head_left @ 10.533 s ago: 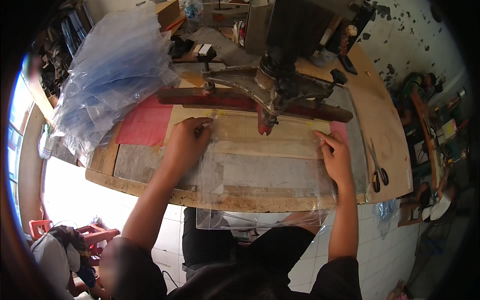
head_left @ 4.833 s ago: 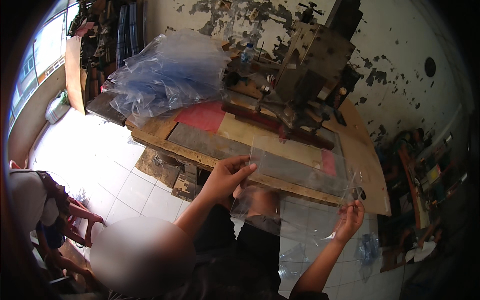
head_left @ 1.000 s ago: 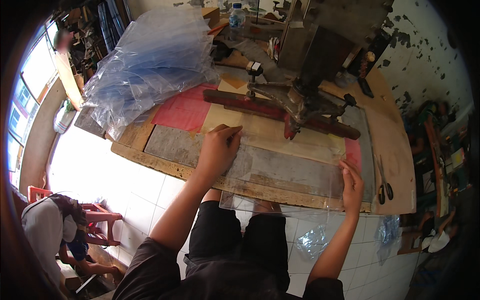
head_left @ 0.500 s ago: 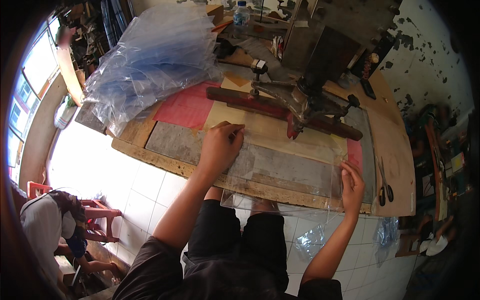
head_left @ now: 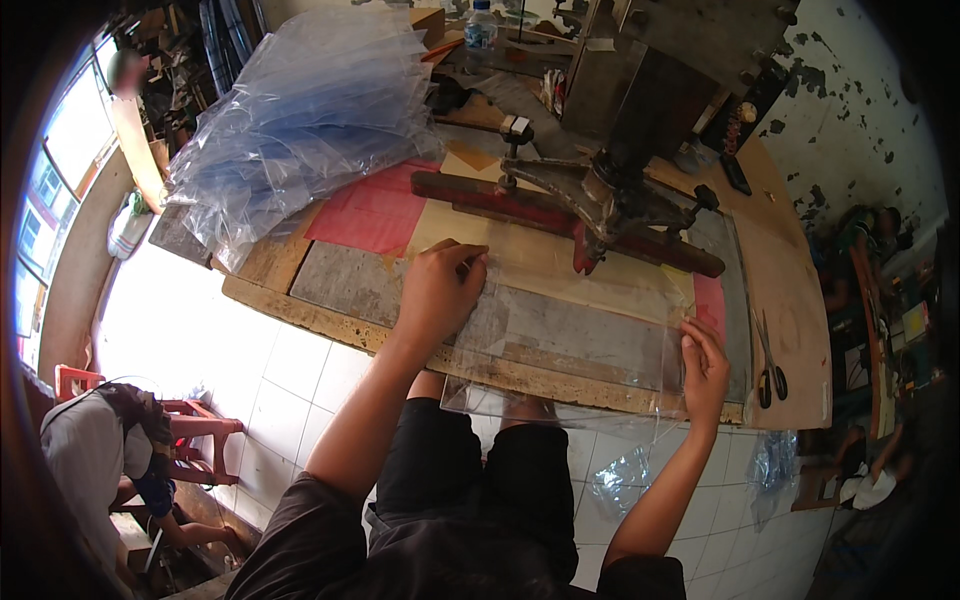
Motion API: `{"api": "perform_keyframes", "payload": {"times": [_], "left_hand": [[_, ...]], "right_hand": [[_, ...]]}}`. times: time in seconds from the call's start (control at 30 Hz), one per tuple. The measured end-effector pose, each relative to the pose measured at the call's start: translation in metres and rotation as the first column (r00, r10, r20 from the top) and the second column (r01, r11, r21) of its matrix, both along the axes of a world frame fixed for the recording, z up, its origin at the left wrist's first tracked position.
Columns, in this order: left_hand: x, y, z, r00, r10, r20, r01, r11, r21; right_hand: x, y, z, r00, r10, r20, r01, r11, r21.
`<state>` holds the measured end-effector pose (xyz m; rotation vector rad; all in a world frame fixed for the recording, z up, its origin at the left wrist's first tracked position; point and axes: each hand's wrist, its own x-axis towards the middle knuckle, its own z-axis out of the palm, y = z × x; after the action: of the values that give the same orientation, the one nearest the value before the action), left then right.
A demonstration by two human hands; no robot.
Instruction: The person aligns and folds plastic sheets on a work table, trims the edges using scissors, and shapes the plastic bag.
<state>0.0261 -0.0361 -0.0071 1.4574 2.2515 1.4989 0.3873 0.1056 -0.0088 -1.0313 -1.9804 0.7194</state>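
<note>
A clear plastic sheet (head_left: 570, 385) stretches between my two hands, its near edge hanging over the worktable's front edge. My left hand (head_left: 440, 290) pinches the sheet at its far left corner, thumb and fingers together. At the right edge, my right hand (head_left: 704, 372) grips the sheet between thumb and fingers. Beyond the sheet, a press with a long dark red bar (head_left: 465, 196) stands over a cream-yellow sheet (head_left: 440, 228). Red sheets (head_left: 365, 215) lie at both sides under it. The clear sheet's far edge lies close before the bar.
A big pile of clear plastic sheets (head_left: 310, 110) covers the table's left. Black-handled scissors (head_left: 768, 375) lie at the right, with a dark phone-like object (head_left: 735, 175) farther back. A water bottle (head_left: 481, 28) stands behind. Another person (head_left: 90, 460) sits low at the left.
</note>
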Motion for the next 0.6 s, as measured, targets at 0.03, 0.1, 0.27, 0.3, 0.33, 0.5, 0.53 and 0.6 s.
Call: {"api": "perform_keyframes", "payload": {"times": [0.03,0.1,0.27,0.3,0.33,0.5,0.53,0.6], "left_hand": [[0.0000,-0.0001,0.0000,1.000,0.000,0.001,0.000,1.000,0.000],[-0.0002,-0.0001,0.0001,1.000,-0.002,0.016,0.002,1.000,-0.009],[-0.0027,-0.0006,-0.0026,1.000,-0.002,-0.012,0.002,1.000,0.003],[-0.0035,-0.0005,-0.0036,1.000,-0.008,-0.025,0.008,1.000,-0.004],[-0.0038,-0.0007,-0.0038,1.000,-0.007,-0.025,0.007,1.000,-0.002],[-0.0027,-0.0009,-0.0031,1.000,-0.011,-0.004,0.011,1.000,-0.008],[-0.0030,-0.0007,-0.0039,1.000,-0.013,-0.004,0.013,1.000,-0.004],[-0.0042,-0.0009,-0.0059,1.000,-0.016,-0.024,0.016,1.000,0.006]], "right_hand": [[0.0003,0.0003,-0.0006,1.000,0.002,0.002,-0.002,1.000,0.003],[0.0001,0.0005,-0.0006,1.000,0.004,0.004,-0.005,1.000,0.006],[-0.0019,-0.0011,0.0023,1.000,0.002,0.013,-0.002,1.000,0.019],[-0.0019,-0.0009,0.0018,1.000,0.002,0.013,-0.002,1.000,0.020],[-0.0018,-0.0005,0.0007,1.000,0.005,0.005,-0.005,1.000,0.017],[0.0004,0.0015,-0.0019,1.000,0.019,-0.009,-0.018,0.999,0.032],[0.0009,0.0016,-0.0022,1.000,0.021,-0.010,-0.020,0.999,0.038],[0.0010,0.0023,-0.0040,1.000,0.023,-0.011,-0.022,0.999,0.049]]}}
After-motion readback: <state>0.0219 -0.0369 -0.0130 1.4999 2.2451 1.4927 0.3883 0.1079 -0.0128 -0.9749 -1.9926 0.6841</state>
